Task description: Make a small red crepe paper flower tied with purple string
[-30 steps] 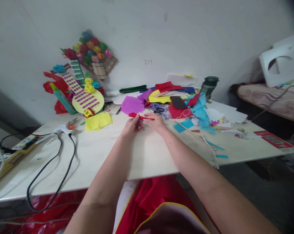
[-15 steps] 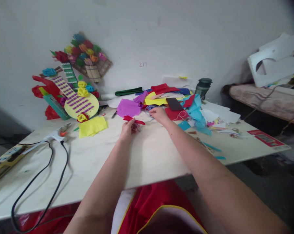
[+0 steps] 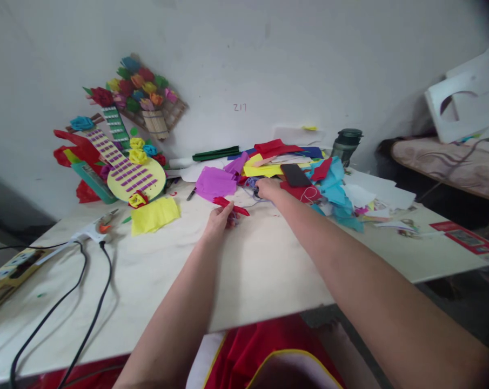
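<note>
My left hand (image 3: 220, 220) is closed on a narrow strip of red crepe paper (image 3: 241, 210), just above the front middle of the table. Beneath its fingers shows something small and purplish that I cannot make out. Farther back, my right hand (image 3: 267, 190) reaches to a bundle of bluish-purple thread (image 3: 251, 183), its fingers bent down around something dark and mostly hidden. A thin strand lies between the two hands. Purple crepe paper (image 3: 214, 185) lies behind my left hand, and a black phone (image 3: 295, 175) rests just right of my right hand.
A yellow crepe sheet (image 3: 155, 214), pliers (image 3: 107, 217) and a glue gun with black cables (image 3: 91, 231) lie left. A guitar-shaped craft (image 3: 136, 178) leans on the wall. Blue crepe scraps (image 3: 334, 186), a dark bottle (image 3: 345, 146) and white paper (image 3: 380, 186) are right.
My right hand has moved onto the thread bundle, its fingers now bent down there. My left hand with the red paper has shifted slightly right and nearer. The view has turned a little.
</note>
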The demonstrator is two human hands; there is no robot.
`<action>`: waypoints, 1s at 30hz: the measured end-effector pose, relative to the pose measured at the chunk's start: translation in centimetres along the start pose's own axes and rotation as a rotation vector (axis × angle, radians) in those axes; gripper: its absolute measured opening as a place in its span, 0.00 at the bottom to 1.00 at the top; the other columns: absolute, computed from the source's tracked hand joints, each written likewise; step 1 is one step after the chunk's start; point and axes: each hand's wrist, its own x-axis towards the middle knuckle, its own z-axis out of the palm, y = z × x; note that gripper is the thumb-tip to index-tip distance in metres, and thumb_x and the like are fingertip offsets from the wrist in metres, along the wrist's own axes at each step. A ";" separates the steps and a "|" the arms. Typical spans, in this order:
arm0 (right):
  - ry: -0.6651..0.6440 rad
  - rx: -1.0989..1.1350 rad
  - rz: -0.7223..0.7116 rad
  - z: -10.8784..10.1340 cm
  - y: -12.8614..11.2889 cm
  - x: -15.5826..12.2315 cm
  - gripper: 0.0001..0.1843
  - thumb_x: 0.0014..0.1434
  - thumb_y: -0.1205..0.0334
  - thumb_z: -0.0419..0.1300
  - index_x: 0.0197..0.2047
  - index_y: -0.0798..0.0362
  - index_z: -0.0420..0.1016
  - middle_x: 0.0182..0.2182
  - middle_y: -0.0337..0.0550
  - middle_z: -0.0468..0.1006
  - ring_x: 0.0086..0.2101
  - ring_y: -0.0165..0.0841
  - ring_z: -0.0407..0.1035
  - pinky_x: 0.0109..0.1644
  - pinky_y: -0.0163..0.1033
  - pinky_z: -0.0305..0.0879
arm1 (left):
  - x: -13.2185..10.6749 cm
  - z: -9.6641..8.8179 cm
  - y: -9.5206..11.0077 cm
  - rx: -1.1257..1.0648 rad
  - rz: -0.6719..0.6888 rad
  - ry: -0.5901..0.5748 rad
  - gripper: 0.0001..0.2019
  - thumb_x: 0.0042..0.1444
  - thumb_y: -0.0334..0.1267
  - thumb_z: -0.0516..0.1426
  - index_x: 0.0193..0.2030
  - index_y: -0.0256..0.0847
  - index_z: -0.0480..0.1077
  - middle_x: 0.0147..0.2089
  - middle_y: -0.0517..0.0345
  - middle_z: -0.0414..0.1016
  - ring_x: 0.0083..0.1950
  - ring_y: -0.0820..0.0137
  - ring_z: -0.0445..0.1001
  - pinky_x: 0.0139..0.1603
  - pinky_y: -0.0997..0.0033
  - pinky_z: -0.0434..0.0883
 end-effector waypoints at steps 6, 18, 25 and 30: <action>0.041 -0.127 -0.032 -1.2 0.0 0.4 0.19 0.48 0.69 0.59 0.46 0.52 0.76 0.44 0.54 0.76 0.44 0.44 0.70 0.44 0.42 0.63 | 0.4 -0.1 -0.4 0.000 -0.004 0.024 0.21 0.46 0.55 0.58 0.23 0.35 0.67 0.19 0.61 0.64 0.16 0.79 0.60 0.16 0.75 0.57; 0.017 0.283 0.003 -4.5 2.4 -1.7 0.09 0.43 0.59 0.66 0.28 0.54 0.80 0.23 0.46 0.76 0.31 0.37 0.72 0.36 0.38 0.64 | 0.1 -0.2 0.1 -0.124 0.000 0.031 0.20 0.48 0.52 0.57 0.26 0.33 0.69 0.27 0.50 0.74 0.15 0.79 0.62 0.16 0.74 0.59; 0.085 1.004 -0.105 -0.5 -0.9 -6.9 0.19 0.39 0.56 0.67 0.36 0.55 0.76 0.23 0.40 0.75 0.23 0.30 0.67 0.26 0.34 0.63 | -0.1 -0.6 -0.2 -0.156 0.056 -0.062 0.20 0.48 0.52 0.57 0.28 0.32 0.69 0.26 0.50 0.74 0.16 0.77 0.64 0.17 0.75 0.60; 0.169 1.166 -0.206 1.1 -4.1 -8.9 0.23 0.41 0.61 0.65 0.43 0.54 0.70 0.28 0.40 0.77 0.29 0.31 0.71 0.33 0.35 0.66 | -0.8 -0.3 -0.1 -0.146 0.043 -0.106 0.19 0.46 0.52 0.59 0.26 0.34 0.66 0.18 0.58 0.66 0.15 0.78 0.61 0.15 0.76 0.58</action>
